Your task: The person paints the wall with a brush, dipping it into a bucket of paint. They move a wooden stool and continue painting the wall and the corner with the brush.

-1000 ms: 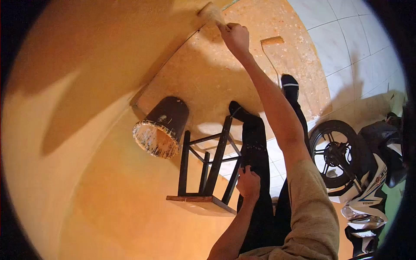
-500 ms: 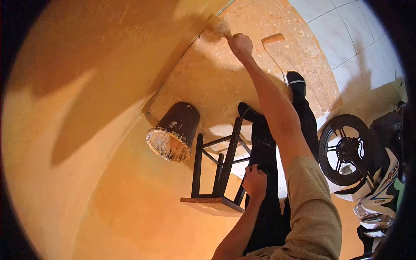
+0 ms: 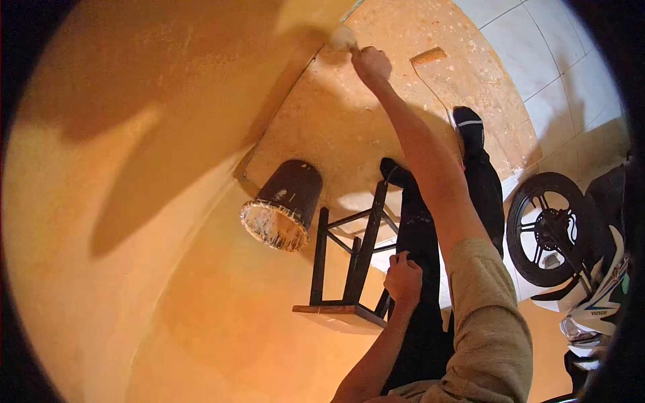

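My right hand [image 3: 371, 66] is closed around the handle of a paintbrush [image 3: 343, 39], arm stretched far out. The pale bristles are at the seam where the orange wall meets the paint-spattered sheet on the floor. Closed in a loose fist, my left hand [image 3: 404, 279] rests against my dark-trousered leg [image 3: 418, 232], beside a wooden stool [image 3: 366, 255]. To the left of the stool, a dark bucket [image 3: 290, 195] with a paint-crusted rim leans with its mouth facing me. My right forearm passes over part of my legs.
A paint roller [image 3: 428, 56] with a thin wire handle lies on the spattered sheet [image 3: 349, 121], close to my foot. A motorcycle [image 3: 594, 302] with a black spoked wheel [image 3: 547, 228] stands at the right. The orange wall [image 3: 201, 101] runs along the left, and white tiles [image 3: 521, 40] border the sheet.
The view has shifted slightly, so the bucket, stool and motorcycle sit further right. The brush has turned more upright in my right hand. My left hand stays closed at my leg.
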Tool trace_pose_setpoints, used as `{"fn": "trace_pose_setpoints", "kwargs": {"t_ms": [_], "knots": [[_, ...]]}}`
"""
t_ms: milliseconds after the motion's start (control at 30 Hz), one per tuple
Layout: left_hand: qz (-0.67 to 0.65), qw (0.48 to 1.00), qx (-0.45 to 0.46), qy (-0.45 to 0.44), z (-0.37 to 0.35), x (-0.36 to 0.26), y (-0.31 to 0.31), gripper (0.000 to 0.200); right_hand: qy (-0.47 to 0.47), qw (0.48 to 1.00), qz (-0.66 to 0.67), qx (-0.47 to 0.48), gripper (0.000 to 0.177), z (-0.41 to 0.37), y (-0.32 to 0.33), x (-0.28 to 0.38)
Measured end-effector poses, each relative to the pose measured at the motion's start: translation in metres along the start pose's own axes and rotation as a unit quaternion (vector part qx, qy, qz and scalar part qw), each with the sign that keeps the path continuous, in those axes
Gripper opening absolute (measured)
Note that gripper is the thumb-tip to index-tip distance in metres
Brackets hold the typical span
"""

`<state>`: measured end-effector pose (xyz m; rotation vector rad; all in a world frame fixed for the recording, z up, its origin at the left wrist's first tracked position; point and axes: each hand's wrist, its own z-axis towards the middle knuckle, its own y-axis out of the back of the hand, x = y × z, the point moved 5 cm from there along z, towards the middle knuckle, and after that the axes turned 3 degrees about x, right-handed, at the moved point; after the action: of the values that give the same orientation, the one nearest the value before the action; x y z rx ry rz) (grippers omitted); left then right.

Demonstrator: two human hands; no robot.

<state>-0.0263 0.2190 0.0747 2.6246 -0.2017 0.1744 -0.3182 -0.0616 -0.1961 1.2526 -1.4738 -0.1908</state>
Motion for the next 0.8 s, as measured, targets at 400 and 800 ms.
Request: {"fn": "trace_pose_setpoints", "kwargs": {"t_ms": [400, 800], "knots": [[-0.008, 1.000, -0.001, -0.013, 0.004, -0.001, 0.006, 0.029, 0.097, 0.989, 0.101, -0.044, 0.056, -0.016, 0.046, 0.025], [0.005, 1.000, -0.004, -0.006, 0.007, -0.001, 0.010, 0.029, 0.080, 0.994, 0.073, -0.034, 0.047, -0.034, 0.050, 0.040]]}}
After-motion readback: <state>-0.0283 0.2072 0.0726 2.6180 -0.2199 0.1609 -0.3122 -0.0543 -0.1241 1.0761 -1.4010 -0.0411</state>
